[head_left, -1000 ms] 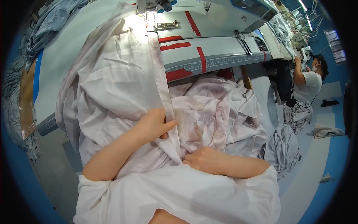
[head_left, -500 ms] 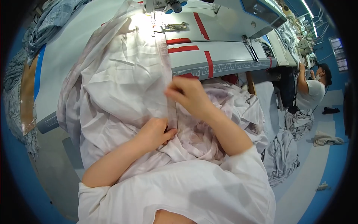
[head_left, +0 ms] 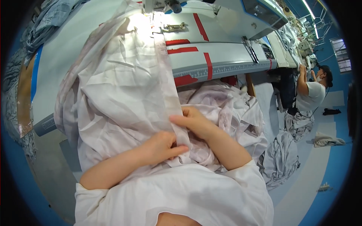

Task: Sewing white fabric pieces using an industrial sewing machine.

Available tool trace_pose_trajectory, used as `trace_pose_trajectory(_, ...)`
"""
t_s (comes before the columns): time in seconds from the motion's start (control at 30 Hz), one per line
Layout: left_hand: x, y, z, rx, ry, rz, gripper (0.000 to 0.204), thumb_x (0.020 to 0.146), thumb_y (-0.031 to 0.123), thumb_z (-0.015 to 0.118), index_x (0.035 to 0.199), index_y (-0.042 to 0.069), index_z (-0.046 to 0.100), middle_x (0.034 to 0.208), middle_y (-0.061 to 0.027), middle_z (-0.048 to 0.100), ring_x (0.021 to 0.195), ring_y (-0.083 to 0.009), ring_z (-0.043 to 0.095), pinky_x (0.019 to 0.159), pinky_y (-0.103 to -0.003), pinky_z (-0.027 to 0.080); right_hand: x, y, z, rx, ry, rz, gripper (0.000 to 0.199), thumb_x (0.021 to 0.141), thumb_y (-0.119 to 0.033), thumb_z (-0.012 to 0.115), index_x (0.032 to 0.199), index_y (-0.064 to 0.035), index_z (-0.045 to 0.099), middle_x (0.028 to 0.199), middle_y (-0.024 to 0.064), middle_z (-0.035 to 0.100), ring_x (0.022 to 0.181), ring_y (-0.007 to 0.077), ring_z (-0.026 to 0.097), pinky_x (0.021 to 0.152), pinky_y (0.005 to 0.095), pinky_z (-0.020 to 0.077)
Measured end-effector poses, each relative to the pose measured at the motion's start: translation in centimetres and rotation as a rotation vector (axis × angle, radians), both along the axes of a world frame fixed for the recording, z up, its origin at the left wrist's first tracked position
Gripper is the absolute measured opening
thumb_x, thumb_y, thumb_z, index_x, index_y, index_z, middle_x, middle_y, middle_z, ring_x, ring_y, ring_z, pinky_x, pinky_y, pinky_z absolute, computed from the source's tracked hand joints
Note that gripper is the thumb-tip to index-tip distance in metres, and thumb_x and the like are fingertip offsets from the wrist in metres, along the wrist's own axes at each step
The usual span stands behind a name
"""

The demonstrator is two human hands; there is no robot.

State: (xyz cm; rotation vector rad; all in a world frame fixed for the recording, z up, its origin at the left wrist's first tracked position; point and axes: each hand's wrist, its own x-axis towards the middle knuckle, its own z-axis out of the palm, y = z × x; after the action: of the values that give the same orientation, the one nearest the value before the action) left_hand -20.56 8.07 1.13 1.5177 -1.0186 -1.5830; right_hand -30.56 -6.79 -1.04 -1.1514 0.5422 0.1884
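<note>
A large sheet of pale, faintly patterned fabric (head_left: 113,90) spreads over the sewing machine's table and hangs down into my lap. Its folded edge strip (head_left: 168,81) runs from the lit needle area (head_left: 154,28) toward me. Near my body, my left hand (head_left: 160,148) is closed on this strip, thumb pointing right. A little farther up, my right hand (head_left: 190,121) pinches the same strip's right side between thumb and fingers. The fingertips of both hands are partly hidden by cloth.
The sewing machine (head_left: 241,19) arches over the far side. Red tape strips (head_left: 208,66) mark its bed, and tweezers or snips (head_left: 250,49) lie at the right. Bunched fabric (head_left: 233,109) hangs right of my hands. Another person (head_left: 311,90) works at the far right; cloth piles (head_left: 281,160) lie below.
My right hand has come down from above the strip toward me and now grips its edge. My left hand has shifted slightly nearer to me, still holding the strip.
</note>
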Motion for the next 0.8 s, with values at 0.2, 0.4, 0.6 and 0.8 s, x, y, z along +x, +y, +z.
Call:
trace_pose_trajectory(0.2, 7.5, 2.4, 1.7, -0.309, -0.253, 0.668, 0.024, 0.083, 0.012, 0.062, 0.104, 0.001, 0.06, 0.084, -0.007, 0.064, 0.063, -0.0104, 0.057, 0.056, -0.023, 0.045, -1.1, 0.1, 1.1, -0.195, 0.153, 0.127, 0.019, 0.085, -0.016, 0.064, 0.093, 0.0008, 0.068, 0.082, -0.0011, 0.064, 0.072, 0.0045, 0.055, 0.063, 0.0205, 0.045)
trace_pose_trajectory(0.4, 10.2, -5.7, -0.3, -0.529, -0.957, 0.473, 0.025, 0.08, 0.013, 0.066, 0.103, 0.003, 0.06, 0.088, -0.0045, 0.062, 0.072, -0.0125, 0.06, 0.063, -0.025, 0.048, -1.4, 1.0, 1.5, -0.23, 0.08, 0.107, 0.017, 0.085, -0.016, 0.064, 0.088, 0.0005, 0.067, 0.078, -0.0018, 0.065, 0.069, 0.0031, 0.054, 0.058, 0.0216, 0.0434)
trace_pose_trajectory(0.6, 12.8, -6.9, -1.5, -0.441, -0.299, 0.864, 0.009, 0.087, 0.011, 0.06, 0.089, 0.002, 0.06, 0.085, -0.004, 0.064, 0.077, -0.0119, 0.064, 0.063, -0.023, 0.05, -2.1, -2.0, 1.0, -0.609, 0.056, 0.322, 0.018, 0.083, -0.015, 0.066, 0.087, 0.0017, 0.065, 0.071, 0.0026, 0.064, 0.067, 0.007, 0.057, 0.058, 0.0249, 0.0449)
trace_pose_trajectory(0.8, 13.4, -4.2, -2.1, -0.417, -0.191, 0.991, 0.01, 0.09, 0.014, 0.059, 0.09, 0.004, 0.06, 0.084, -0.0031, 0.065, 0.08, -0.0102, 0.064, 0.063, -0.022, 0.051, -0.9, -11.5, 1.6, -1.151, -0.043, -0.183, 0.03, 0.076, -0.009, 0.068, 0.105, -0.0016, 0.061, 0.092, 0.0114, 0.064, 0.081, 0.0266, 0.06, 0.076, 0.0349, 0.0466)
